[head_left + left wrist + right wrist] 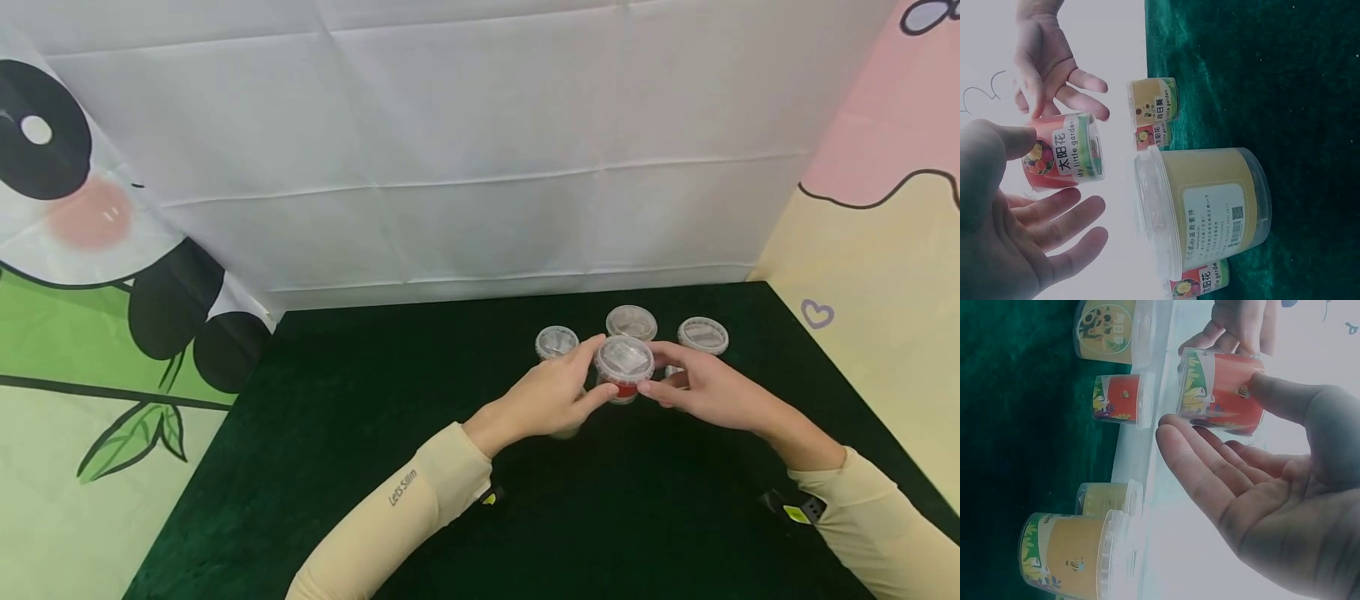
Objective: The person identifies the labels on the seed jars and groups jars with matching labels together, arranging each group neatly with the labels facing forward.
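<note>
Between both hands is a small round plastic tub point(625, 358) with a clear lid and a red "My little garden" label. It is held up off the green tabletop, lid upward. On its left side, the left hand point(551, 392) holds it with the thumb against the label; its lower fingers spread beneath in the left wrist view. From the other side the right hand point(708, 387) grips the same red tub point(1229, 390), thumb on the label. A larger tan-labelled tub point(1210, 212) stands below the hands in the left wrist view.
More lidded tubs stand around: one at the left point(557, 340), one behind point(632, 322) and one at the right point(702, 334). A red-labelled tub point(1116, 398) also stands on the dark green cloth point(337, 433). A white cloth wall point(480, 233) closes the back.
</note>
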Available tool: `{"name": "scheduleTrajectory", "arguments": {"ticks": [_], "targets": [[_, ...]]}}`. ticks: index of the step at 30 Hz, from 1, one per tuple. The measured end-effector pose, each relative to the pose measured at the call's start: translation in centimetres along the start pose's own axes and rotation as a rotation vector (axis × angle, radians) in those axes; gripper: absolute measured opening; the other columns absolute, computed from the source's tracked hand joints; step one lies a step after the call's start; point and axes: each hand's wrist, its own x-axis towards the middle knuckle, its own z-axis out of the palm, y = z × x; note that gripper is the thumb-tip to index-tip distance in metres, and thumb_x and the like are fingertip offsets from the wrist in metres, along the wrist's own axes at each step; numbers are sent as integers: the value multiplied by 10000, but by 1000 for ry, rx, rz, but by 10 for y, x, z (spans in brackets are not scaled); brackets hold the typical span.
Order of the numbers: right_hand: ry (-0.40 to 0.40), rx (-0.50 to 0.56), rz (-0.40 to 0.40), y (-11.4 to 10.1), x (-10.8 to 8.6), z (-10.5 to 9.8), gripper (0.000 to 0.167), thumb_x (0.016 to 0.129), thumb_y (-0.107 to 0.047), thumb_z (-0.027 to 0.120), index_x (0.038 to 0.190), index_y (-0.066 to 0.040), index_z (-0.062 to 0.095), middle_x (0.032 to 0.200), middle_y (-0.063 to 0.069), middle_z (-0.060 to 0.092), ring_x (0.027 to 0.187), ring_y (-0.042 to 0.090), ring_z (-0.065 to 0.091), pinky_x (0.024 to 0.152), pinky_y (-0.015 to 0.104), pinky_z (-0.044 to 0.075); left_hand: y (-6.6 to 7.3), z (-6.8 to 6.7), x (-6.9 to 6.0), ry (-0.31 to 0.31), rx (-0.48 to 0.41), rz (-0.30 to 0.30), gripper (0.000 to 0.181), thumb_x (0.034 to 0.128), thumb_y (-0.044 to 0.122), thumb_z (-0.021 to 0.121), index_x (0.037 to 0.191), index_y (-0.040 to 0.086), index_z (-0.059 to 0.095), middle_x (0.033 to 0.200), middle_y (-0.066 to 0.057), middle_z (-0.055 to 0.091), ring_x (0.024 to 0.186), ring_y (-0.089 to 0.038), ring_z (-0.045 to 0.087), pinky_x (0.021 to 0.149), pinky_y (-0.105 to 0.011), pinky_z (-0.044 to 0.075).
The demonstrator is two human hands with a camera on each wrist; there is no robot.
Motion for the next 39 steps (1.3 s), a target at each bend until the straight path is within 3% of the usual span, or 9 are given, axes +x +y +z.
{"name": "scheduleTrajectory", "arguments": {"ticks": [7,14,17,19,24,27,33,39], "targets": [[-4,-2,7,-2,3,1,604,1013,-211,656,1503,13,381,1261,204,592,961,272,698,777,294,596,-3,-2,-3,-5,-23,-2,722,1050,419,538,1588,50,228,1470,-122,514,954,-127,649,897,-197,522],[-4,-19,16,-7,7,2,598,1027,-254,635,1507,-5,381,1318,228,571,963,258,706,790,315,594,-4,-8,-6,-1,-37,-12,748,1038,419,567,1589,48,223,1186,-100,649,713,-44,602,700,-148,506],[-1,-17,15,-10,11,4,589,1028,-262,633,1502,-9,393,1319,229,579,947,245,708,785,310,594,-6,-12,-8,5,-23,-15,746,1039,429,559,1591,61,217,1213,-91,640,725,-36,598,721,-140,505],[4,-20,18,-12,14,5,588,1027,-275,633,1500,-14,400,1320,230,580,926,215,707,776,299,592,-7,-15,-10,5,-24,-16,748,1039,421,562,1590,56,212,1104,-85,664,680,-60,602,688,-155,513],[18,-19,16,-16,22,8,598,1025,-280,637,1506,-24,392,1312,234,568,924,210,700,763,296,596,-11,-21,-10,8,-45,-28,747,1042,400,565,1594,58,196,1320,-126,607,982,-167,698,846,-209,553],[25,-3,15,-18,27,10,606,1026,-270,637,1514,-24,373,1304,240,565,943,232,697,772,322,602,-14,-26,-10,3,-94,-45,756,1039,385,577,1600,70,181,1463,-129,499,1192,-214,635,946,-255,527],[42,15,16,-27,39,16,646,1036,-293,614,1536,-5,323,1313,243,555,992,275,693,805,387,605,-24,-37,-12,-3,-177,-98,772,1039,367,585,1612,87,148,1494,-113,454,1217,-173,577,1013,-301,496],[63,26,-22,-37,59,26,654,1054,-289,580,1556,13,290,1307,224,544,969,274,689,784,384,608,-37,-51,-19,13,-213,-147,769,1048,365,571,1622,98,136,1465,-113,481,1165,-205,598,960,-349,537]]}}
